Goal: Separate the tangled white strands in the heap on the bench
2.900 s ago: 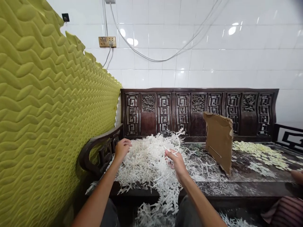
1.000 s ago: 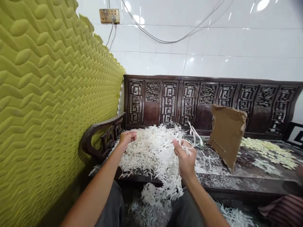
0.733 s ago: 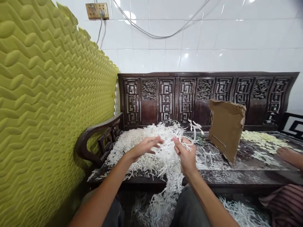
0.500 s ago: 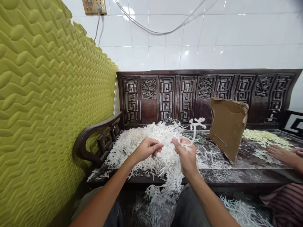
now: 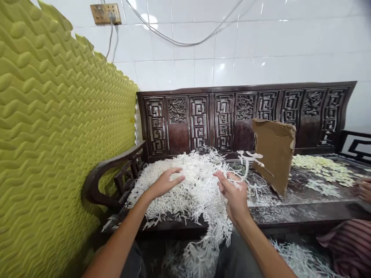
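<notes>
One sprig — right hand holding; left hand — open.

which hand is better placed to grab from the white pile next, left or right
Left, I'd say: the left hand is open over the white pile and looks empty, while the right hand holds a branched white piece.

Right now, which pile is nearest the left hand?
The white pile on the bench, left of the cardboard; the yellow pile is right of the cardboard.
</notes>
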{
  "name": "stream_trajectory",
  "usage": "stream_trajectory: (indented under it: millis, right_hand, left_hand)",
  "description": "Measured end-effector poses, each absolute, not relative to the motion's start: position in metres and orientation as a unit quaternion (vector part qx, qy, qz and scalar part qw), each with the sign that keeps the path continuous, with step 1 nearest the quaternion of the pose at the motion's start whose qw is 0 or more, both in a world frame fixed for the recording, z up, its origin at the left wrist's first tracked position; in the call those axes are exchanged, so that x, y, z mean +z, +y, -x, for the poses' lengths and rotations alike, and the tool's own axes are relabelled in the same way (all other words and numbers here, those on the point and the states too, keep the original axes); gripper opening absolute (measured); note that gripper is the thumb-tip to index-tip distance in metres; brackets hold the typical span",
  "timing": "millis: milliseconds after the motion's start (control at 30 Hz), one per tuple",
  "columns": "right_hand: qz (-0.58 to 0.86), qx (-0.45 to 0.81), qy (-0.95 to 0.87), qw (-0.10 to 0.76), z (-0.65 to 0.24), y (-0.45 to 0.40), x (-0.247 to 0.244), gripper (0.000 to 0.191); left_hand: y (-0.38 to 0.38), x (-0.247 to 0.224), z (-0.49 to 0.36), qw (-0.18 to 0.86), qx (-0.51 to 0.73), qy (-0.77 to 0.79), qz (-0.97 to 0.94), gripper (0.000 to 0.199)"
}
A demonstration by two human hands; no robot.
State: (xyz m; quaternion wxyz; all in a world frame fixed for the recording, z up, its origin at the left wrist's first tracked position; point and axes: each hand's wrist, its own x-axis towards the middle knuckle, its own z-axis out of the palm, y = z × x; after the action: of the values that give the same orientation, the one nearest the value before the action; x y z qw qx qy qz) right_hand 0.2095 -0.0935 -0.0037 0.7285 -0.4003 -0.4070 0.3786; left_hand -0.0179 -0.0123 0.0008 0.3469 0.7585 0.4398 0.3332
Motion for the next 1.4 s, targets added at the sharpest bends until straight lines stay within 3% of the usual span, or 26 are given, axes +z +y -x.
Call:
stream_trajectory:
  millis: [100,200,333,467,633,900,1100,1267,1400]
  right_hand:
    - [0.397,0.398,-0.399,0.724,-0.201,-0.091,-0.003,0.039]
    - [0.413,0.411,-0.361,0.728,-0.194,-0.088,-0.007,0.036]
    - [0.448,0.389,-0.388,0.705,-0.194,-0.085,-0.014,0.04]
    - [0.441,0.362,-0.462,0.679,-0.197,-0.088,-0.016,0.03]
    - [0.482,0.304,-0.469,0.675,-0.204,-0.085,-0.015,0.034]
    - [0.498,0.306,-0.412,0.699,-0.241,-0.064,-0.021,0.044]
    - [0.497,0.34,-0.471,0.645,-0.231,-0.082,0.015,0.043]
    - [0.45,0.315,-0.643,0.533,-0.212,-0.103,0.04,0.04]
    - [0.44,0.292,-0.689,0.497,-0.205,-0.098,0.043,0.033]
  left_hand:
    - [-0.047,0.009,-0.027,0.498,0.26,0.31,-0.767,0.044]
    - [-0.062,0.007,-0.054,0.566,0.339,0.272,-0.7,0.038]
    - [-0.056,-0.001,-0.058,0.555,0.386,0.307,-0.67,0.04]
    - [-0.053,-0.001,-0.052,0.529,0.337,0.292,-0.722,0.036]
    - [-0.061,0.0,-0.055,0.497,0.295,0.29,-0.763,0.038]
    - [-0.069,0.004,-0.038,0.537,0.213,0.245,-0.779,0.036]
    - [-0.067,-0.002,-0.036,0.52,0.236,0.274,-0.774,0.055]
    - [-0.067,0.002,-0.04,0.604,0.322,0.223,-0.694,0.045]
    - [-0.063,0.001,-0.038,0.651,0.359,0.242,-0.624,0.041]
